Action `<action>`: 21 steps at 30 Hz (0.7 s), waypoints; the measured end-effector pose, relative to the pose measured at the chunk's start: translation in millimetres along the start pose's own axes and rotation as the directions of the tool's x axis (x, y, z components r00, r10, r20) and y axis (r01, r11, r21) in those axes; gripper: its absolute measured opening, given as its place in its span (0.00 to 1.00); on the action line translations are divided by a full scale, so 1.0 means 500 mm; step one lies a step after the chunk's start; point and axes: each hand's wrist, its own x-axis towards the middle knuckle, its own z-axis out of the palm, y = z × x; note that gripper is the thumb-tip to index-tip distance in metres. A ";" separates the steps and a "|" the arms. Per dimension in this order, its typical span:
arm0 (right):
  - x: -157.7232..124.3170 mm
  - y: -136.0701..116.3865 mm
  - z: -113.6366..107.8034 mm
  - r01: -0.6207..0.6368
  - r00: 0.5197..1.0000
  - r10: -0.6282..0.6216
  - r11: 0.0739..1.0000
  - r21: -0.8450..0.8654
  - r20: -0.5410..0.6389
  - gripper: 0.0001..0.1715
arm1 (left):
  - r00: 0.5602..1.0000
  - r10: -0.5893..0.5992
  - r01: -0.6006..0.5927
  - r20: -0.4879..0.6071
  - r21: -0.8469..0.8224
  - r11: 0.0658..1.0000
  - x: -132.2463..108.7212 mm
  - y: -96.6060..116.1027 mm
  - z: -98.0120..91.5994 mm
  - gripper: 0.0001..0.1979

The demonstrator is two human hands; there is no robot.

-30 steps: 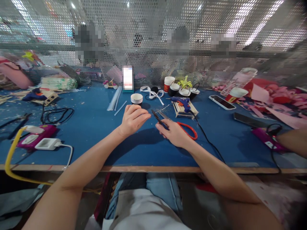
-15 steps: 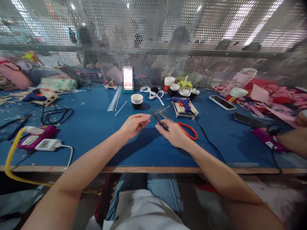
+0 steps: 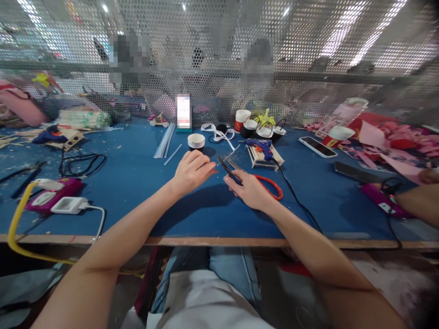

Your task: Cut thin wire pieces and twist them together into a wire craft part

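My left hand (image 3: 195, 171) is raised over the blue table, back up, with its fingers bent together towards the thumb. Anything in its fingertips is too small to make out. In my right hand (image 3: 252, 189) is a pair of pliers (image 3: 227, 167), dark jaws pointing up and left towards my left fingertips. Beneath and beside that hand lie scissors with red handles (image 3: 274, 188). Just beyond my left hand stands a small black cup with a white rim (image 3: 196, 140), its lower part hidden. Clear thin scraps (image 3: 233, 153) lie past the pliers' tip.
A blue glue gun (image 3: 262, 148) rests on a wooden stand, its cord trailing right. Farther back are several small cups (image 3: 249, 125), white ribbon (image 3: 219, 135) and clear glue sticks (image 3: 165, 141). A purple power strip (image 3: 55, 194) sits left. Another person's arm (image 3: 418, 203) reaches in from the right.
My left hand has turned back-up and lifted slightly, now covering the cup's lower part. The pliers in my right hand have shifted slightly, and their jaws look closer together.
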 end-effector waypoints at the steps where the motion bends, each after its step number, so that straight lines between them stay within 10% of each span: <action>1: 0.000 -0.001 0.000 0.000 1.000 0.000 1.000 0.002 0.000 0.20 | 1.000 -0.001 0.001 -0.009 -0.008 1.000 -0.001 0.000 0.002 0.07; 7: -0.001 -0.008 -0.002 -0.003 1.000 0.003 1.000 -0.004 -0.010 0.20 | 0.980 -0.195 0.187 -0.030 -0.178 0.966 0.000 0.008 0.005 0.07; 9: 0.000 -0.009 -0.002 -0.007 1.000 0.007 1.000 -0.013 -0.022 0.20 | 0.899 -0.435 0.418 0.049 -0.390 0.820 0.007 0.020 0.005 0.08; 11: 0.000 -0.009 0.000 -0.005 0.999 0.003 1.000 -0.028 -0.043 0.20 | 0.681 -0.660 0.677 0.317 -0.617 0.402 0.013 0.032 0.007 0.12; 13: 0.001 -0.007 0.003 0.006 0.998 -0.009 0.999 -0.051 -0.064 0.19 | 0.431 -0.605 0.763 0.669 -0.628 -0.151 0.016 0.041 0.011 0.14; 16: 0.001 -0.004 0.005 0.013 0.998 -0.019 0.997 -0.075 -0.068 0.18 | 0.292 -0.398 0.716 0.869 -0.475 -0.512 0.013 0.042 0.013 0.15; 18: 0.002 -0.002 0.003 0.010 0.998 -0.015 0.997 -0.071 -0.060 0.18 | 0.334 -0.455 0.743 0.826 -0.528 -0.412 0.009 0.034 0.007 0.15; 21: 0.002 0.002 -0.002 -0.012 0.998 0.009 0.999 -0.053 -0.056 0.20 | 0.580 -0.617 0.763 0.532 -0.620 0.182 0.007 0.015 -0.015 0.17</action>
